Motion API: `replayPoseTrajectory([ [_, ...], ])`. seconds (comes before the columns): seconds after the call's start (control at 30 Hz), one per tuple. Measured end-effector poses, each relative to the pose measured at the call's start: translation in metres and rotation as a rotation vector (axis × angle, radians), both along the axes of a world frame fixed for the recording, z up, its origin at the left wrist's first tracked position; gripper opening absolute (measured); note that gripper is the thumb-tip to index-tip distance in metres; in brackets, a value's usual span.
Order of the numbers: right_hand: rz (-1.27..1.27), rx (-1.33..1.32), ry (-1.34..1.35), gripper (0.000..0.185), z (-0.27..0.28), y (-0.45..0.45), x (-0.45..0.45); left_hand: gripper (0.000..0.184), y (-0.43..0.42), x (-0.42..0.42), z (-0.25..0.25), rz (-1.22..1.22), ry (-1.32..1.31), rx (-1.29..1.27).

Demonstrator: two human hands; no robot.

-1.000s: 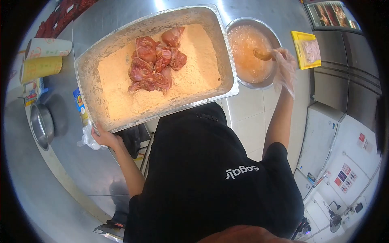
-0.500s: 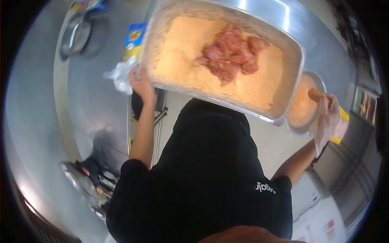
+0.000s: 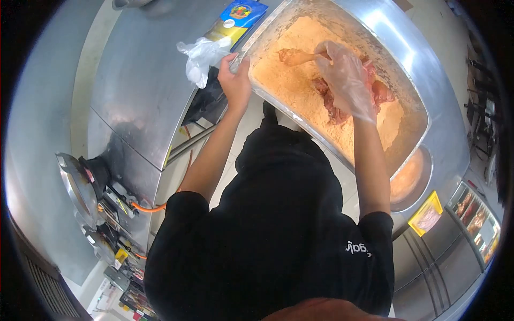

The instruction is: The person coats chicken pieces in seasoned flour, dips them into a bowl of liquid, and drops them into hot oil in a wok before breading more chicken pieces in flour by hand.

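My left hand (image 3: 234, 83), bare, is closed on the near left rim of a deep metal tray (image 3: 415, 91). Orange-tinted flour (image 3: 289, 88) covers the tray's bottom. In its middle lies a pile of raw, reddish meat pieces (image 3: 381, 92), partly hidden by my right hand (image 3: 345, 77). That hand wears a clear plastic glove and grips a flour-coated drumstick (image 3: 296, 57) by one end. The drumstick points left above the flour; whether it touches the flour I cannot tell.
Beside the tray's right corner is a round metal bowl (image 3: 409, 179) of orange liquid. A yellow-framed card (image 3: 426, 214) lies near it. Left of the tray are a crumpled plastic bag (image 3: 201, 59) and a blue-and-yellow packet (image 3: 238, 20). Pans (image 3: 77, 187) stand far left.
My right hand has carried the drumstick leftward from above the bowl to over the tray. My left hand stays at the tray's rim. The whole view has turned and shifted.
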State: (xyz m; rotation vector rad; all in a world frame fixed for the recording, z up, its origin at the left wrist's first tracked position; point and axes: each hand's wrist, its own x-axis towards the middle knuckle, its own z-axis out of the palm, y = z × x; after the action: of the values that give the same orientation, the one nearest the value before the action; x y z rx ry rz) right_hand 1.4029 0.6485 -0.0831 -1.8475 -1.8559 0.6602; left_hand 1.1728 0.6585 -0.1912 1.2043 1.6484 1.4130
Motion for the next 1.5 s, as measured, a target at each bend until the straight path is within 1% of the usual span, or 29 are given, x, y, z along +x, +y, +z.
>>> replayPoseTrajectory([
  [0.03, 0.050, 0.136, -0.121, 0.019, -0.020, 0.000, 0.003, 0.023, -0.001, 0.001, 0.002, 0.005, -0.006, 0.001],
  [0.13, 0.123, -0.042, -0.177, 0.023, -0.035, 0.013, -0.002, 0.022, 0.000, 0.003, 0.004, 0.028, -0.019, 0.016],
  [0.23, 0.603, -0.106, -0.043, 0.033, -0.062, -0.002, -0.014, 0.021, 0.000, 0.004, 0.005, 0.037, -0.031, 0.026],
  [0.33, 0.993, -0.229, -0.557, 0.044, -0.075, -0.009, -0.048, 0.021, -0.001, 0.004, 0.008, 0.034, -0.057, 0.015],
  [0.37, 0.924, -0.116, -0.466, 0.047, -0.094, -0.008, -0.051, 0.020, 0.000, 0.004, 0.006, 0.037, -0.063, 0.033],
  [0.4, 0.936, -0.161, -0.495, 0.046, -0.108, -0.005, -0.048, 0.020, 0.000, 0.004, 0.004, 0.039, -0.069, 0.052],
  [0.47, 0.959, -0.252, -0.556, 0.043, -0.088, 0.007, -0.062, 0.020, -0.001, 0.004, 0.006, 0.048, -0.035, 0.059],
  [0.57, 0.879, -0.228, -0.525, 0.044, -0.089, 0.004, -0.060, 0.022, 0.001, 0.003, 0.002, 0.029, -0.061, 0.047],
  [0.67, 0.903, -0.513, -0.574, 0.044, -0.086, 0.022, -0.063, 0.022, -0.001, 0.002, 0.000, 0.023, -0.094, 0.027],
  [0.77, 0.526, -0.337, -0.103, 0.044, -0.059, 0.022, -0.045, 0.022, 0.001, 0.002, -0.001, 0.031, -0.106, 0.040],
  [0.87, 0.434, -0.106, -0.029, 0.048, -0.070, 0.047, -0.035, 0.021, -0.001, 0.003, 0.003, 0.047, -0.100, 0.040],
  [0.9, 0.526, 0.032, -0.217, 0.053, -0.107, 0.053, -0.021, 0.021, 0.000, 0.003, 0.005, 0.048, -0.096, 0.039],
  [1.0, 0.591, 0.386, -0.626, 0.049, -0.158, 0.054, -0.027, 0.022, -0.001, 0.004, 0.005, 0.038, -0.196, 0.006],
  [1.1, 0.472, 0.810, -1.125, 0.037, -0.196, 0.045, -0.035, 0.022, 0.000, 0.003, -0.001, 0.053, -0.117, 0.067],
  [1.17, 0.332, 1.103, -1.465, 0.030, -0.209, 0.039, -0.040, 0.022, 0.000, 0.003, 0.002, 0.052, -0.136, 0.061],
  [1.23, 0.269, 1.104, -1.415, 0.029, -0.212, 0.041, -0.037, 0.021, 0.000, 0.003, 0.002, 0.039, -0.137, 0.064],
  [1.4, 0.347, 0.350, -0.338, 0.036, -0.145, 0.080, -0.020, 0.020, 0.000, 0.003, 0.001, 0.026, -0.127, 0.085],
  [1.43, 0.288, 0.091, -0.365, 0.050, -0.121, 0.075, -0.025, 0.021, 0.000, 0.002, 0.000, 0.034, -0.125, 0.086],
  [1.5, 0.330, -0.100, -0.204, 0.057, -0.071, 0.063, -0.037, 0.022, 0.000, 0.003, -0.001, 0.042, -0.126, 0.090],
])
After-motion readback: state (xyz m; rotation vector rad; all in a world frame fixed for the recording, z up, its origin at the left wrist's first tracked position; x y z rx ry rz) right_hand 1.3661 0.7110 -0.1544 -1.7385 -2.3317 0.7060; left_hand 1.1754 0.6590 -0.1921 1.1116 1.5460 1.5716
